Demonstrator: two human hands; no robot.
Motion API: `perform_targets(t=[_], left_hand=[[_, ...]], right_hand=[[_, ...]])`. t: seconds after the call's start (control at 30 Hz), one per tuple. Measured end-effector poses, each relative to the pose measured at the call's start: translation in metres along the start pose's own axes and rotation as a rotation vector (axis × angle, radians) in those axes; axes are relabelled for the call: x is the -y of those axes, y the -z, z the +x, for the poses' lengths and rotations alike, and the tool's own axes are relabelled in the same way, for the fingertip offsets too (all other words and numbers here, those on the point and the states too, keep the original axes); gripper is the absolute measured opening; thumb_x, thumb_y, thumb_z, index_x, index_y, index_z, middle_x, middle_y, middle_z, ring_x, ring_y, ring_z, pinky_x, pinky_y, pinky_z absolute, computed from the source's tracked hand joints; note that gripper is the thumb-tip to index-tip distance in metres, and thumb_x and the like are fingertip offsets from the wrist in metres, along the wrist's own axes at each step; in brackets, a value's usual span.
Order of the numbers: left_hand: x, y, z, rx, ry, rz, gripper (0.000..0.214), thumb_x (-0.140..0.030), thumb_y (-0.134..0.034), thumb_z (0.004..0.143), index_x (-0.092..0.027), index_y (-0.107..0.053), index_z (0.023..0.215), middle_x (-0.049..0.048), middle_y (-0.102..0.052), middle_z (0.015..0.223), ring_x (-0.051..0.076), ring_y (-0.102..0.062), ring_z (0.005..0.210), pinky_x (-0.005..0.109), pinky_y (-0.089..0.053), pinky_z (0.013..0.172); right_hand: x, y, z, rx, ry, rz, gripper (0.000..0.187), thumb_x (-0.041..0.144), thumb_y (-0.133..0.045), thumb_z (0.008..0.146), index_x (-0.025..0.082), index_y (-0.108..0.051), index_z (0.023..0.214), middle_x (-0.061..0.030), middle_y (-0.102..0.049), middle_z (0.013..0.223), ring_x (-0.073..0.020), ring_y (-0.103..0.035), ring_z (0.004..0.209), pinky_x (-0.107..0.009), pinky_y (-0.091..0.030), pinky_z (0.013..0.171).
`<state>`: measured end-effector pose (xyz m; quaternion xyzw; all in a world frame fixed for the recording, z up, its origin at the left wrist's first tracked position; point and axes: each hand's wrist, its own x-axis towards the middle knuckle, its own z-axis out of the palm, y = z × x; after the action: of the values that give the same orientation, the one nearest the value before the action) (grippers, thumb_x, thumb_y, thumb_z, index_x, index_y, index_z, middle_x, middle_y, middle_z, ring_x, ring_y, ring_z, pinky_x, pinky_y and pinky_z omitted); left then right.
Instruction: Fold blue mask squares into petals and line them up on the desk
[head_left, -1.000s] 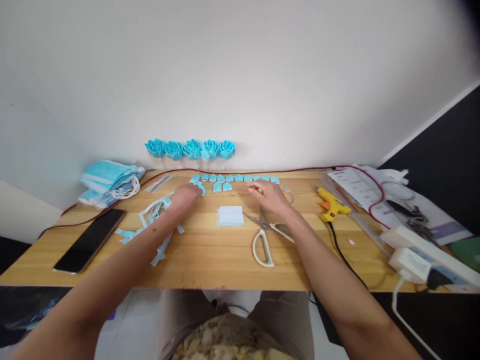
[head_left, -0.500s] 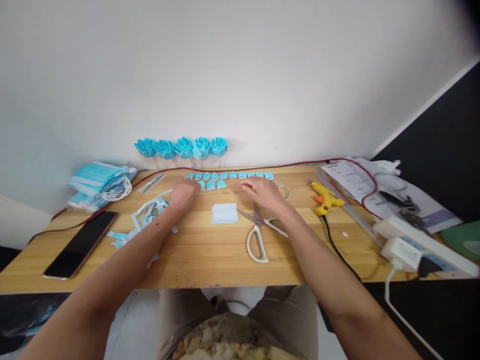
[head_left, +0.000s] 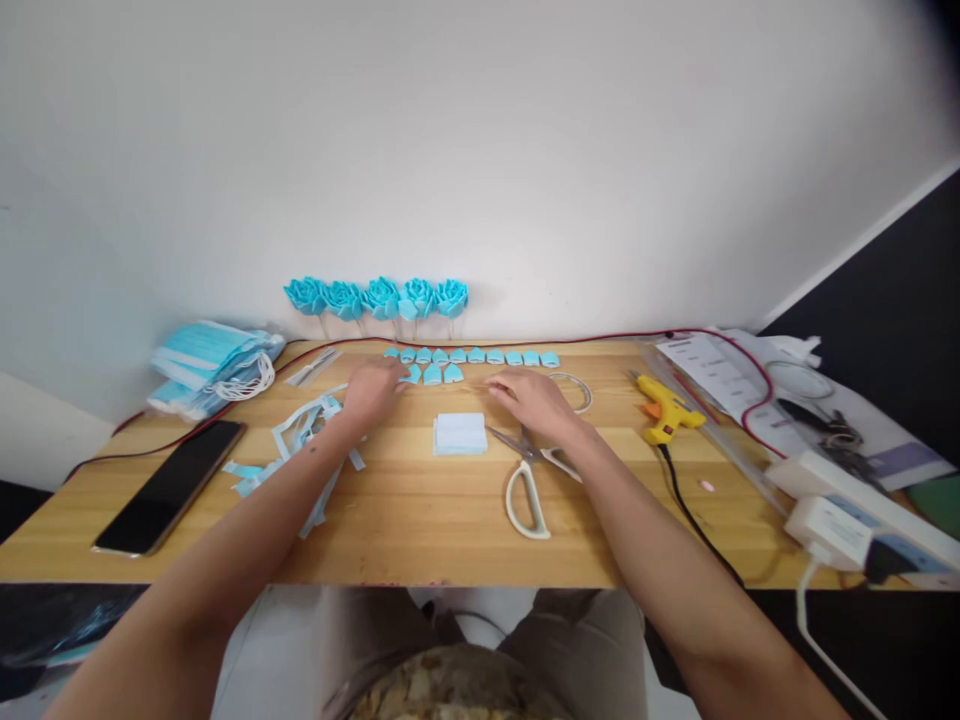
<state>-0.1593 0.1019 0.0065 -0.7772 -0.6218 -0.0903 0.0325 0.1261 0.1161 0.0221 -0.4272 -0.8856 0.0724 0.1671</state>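
Observation:
My left hand [head_left: 373, 390] is at the left end of the second row of light-blue petal-shaped pieces. Its fingers bend in on the end petal [head_left: 412, 374], which lies on the table; the hand partly covers it. Further along that row lie two more petals [head_left: 433, 374]. Behind them runs a longer row of petals [head_left: 475, 355]. My right hand [head_left: 531, 398] hovers above the scissors [head_left: 529, 485], its fingers slightly parted and nothing seen in them. The scissors lie with blades apart, beside a small stack of pale-blue cut squares [head_left: 460, 434].
Several blue fabric flowers [head_left: 381, 298] lean on the wall. Face masks [head_left: 202, 362], mask scraps [head_left: 259, 474] and a phone [head_left: 169, 488] lie left. On the right are a wire ring [head_left: 583, 388], a yellow glue gun [head_left: 670, 408], papers [head_left: 720, 375] and a power strip [head_left: 892, 515].
The view has shifted slightly, so everything appears a little further right. My left fingers have moved slightly at the end petal, and the right fingers have loosened a little.

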Motion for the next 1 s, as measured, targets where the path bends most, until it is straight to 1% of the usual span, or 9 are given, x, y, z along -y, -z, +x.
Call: perform_targets(t=[0.1, 0.33, 0.47, 0.6, 0.67, 0.73, 0.83, 0.93, 1.0], left_hand=[[-0.002, -0.005, 0.004, -0.021, 0.001, 0.063, 0.021, -0.029, -0.052, 0.087, -0.019, -0.067, 0.097, 0.0113, -0.066, 0.101, 0.027, -0.057, 0.099, 0.035, -0.041, 0.084], [-0.003, -0.01, 0.01, -0.013, 0.0, 0.075, 0.019, -0.029, -0.051, 0.088, -0.019, -0.068, 0.091, 0.0107, -0.065, 0.097, 0.025, -0.057, 0.097, 0.033, -0.041, 0.083], [-0.003, -0.005, 0.011, -0.026, -0.015, 0.076, 0.022, -0.032, -0.05, 0.089, -0.019, -0.068, 0.095, 0.0097, -0.066, 0.098, 0.025, -0.057, 0.098, 0.033, -0.041, 0.083], [-0.009, 0.002, 0.009, -0.063, -0.073, 0.072, 0.025, -0.033, -0.049, 0.091, -0.018, -0.068, 0.098, 0.0099, -0.066, 0.097, 0.025, -0.057, 0.096, 0.034, -0.041, 0.083], [-0.017, 0.005, 0.008, -0.055, -0.104, 0.07, 0.024, -0.031, -0.05, 0.09, -0.017, -0.068, 0.097, 0.0104, -0.066, 0.095, 0.026, -0.057, 0.095, 0.035, -0.041, 0.082], [-0.026, 0.005, 0.009, -0.046, -0.122, 0.069, 0.022, -0.03, -0.051, 0.09, -0.016, -0.068, 0.095, 0.0112, -0.066, 0.095, 0.027, -0.057, 0.094, 0.036, -0.04, 0.081], [-0.036, 0.001, 0.013, -0.041, -0.129, 0.076, 0.019, -0.028, -0.053, 0.088, -0.015, -0.068, 0.089, 0.0118, -0.065, 0.092, 0.027, -0.057, 0.093, 0.037, -0.04, 0.079], [-0.034, -0.007, 0.019, -0.034, -0.116, 0.083, 0.018, -0.025, -0.054, 0.087, -0.015, -0.068, 0.083, 0.0121, -0.065, 0.089, 0.027, -0.058, 0.092, 0.036, -0.04, 0.078], [-0.03, -0.01, 0.022, -0.035, -0.113, 0.077, 0.018, -0.025, -0.054, 0.087, -0.014, -0.068, 0.085, 0.0123, -0.066, 0.089, 0.027, -0.058, 0.092, 0.037, -0.041, 0.079]], right_hand=[[-0.002, -0.002, 0.0, 0.009, -0.012, 0.0, 0.025, 0.028, -0.046, 0.094, 0.024, -0.067, 0.107, -0.0021, -0.07, 0.112, -0.0194, -0.064, 0.101, -0.027, -0.045, 0.079], [0.0, -0.001, 0.0, 0.024, -0.027, -0.004, 0.025, 0.029, -0.046, 0.094, 0.026, -0.067, 0.108, -0.0014, -0.07, 0.114, -0.02, -0.064, 0.102, -0.028, -0.046, 0.08], [0.001, 0.0, -0.001, 0.034, -0.029, 0.002, 0.025, 0.028, -0.046, 0.094, 0.025, -0.067, 0.108, -0.0019, -0.07, 0.114, -0.0189, -0.063, 0.103, -0.028, -0.044, 0.081], [0.001, 0.001, -0.001, 0.023, -0.017, -0.009, 0.025, 0.029, -0.046, 0.095, 0.025, -0.067, 0.107, -0.002, -0.07, 0.113, -0.0186, -0.062, 0.103, -0.027, -0.042, 0.079], [0.002, 0.0, 0.0, 0.038, -0.011, -0.03, 0.025, 0.031, -0.045, 0.095, 0.025, -0.068, 0.104, -0.0023, -0.071, 0.109, -0.0181, -0.063, 0.098, -0.025, -0.04, 0.074], [0.003, -0.001, 0.0, 0.063, -0.019, -0.068, 0.029, 0.036, -0.042, 0.097, 0.023, -0.069, 0.097, -0.0028, -0.072, 0.099, -0.0175, -0.063, 0.089, -0.025, -0.037, 0.068], [0.006, -0.002, 0.0, 0.101, -0.03, -0.137, 0.036, 0.04, -0.04, 0.097, 0.021, -0.069, 0.087, -0.0036, -0.072, 0.089, -0.0169, -0.063, 0.08, -0.025, -0.032, 0.061], [0.008, -0.003, 0.0, 0.13, -0.024, -0.182, 0.037, 0.04, -0.04, 0.097, 0.021, -0.069, 0.085, -0.0043, -0.073, 0.088, -0.0166, -0.063, 0.077, -0.025, -0.029, 0.06], [0.008, -0.004, 0.0, 0.13, -0.023, -0.194, 0.037, 0.04, -0.039, 0.097, 0.022, -0.069, 0.085, -0.0043, -0.073, 0.088, -0.0169, -0.063, 0.076, -0.025, -0.029, 0.059]])
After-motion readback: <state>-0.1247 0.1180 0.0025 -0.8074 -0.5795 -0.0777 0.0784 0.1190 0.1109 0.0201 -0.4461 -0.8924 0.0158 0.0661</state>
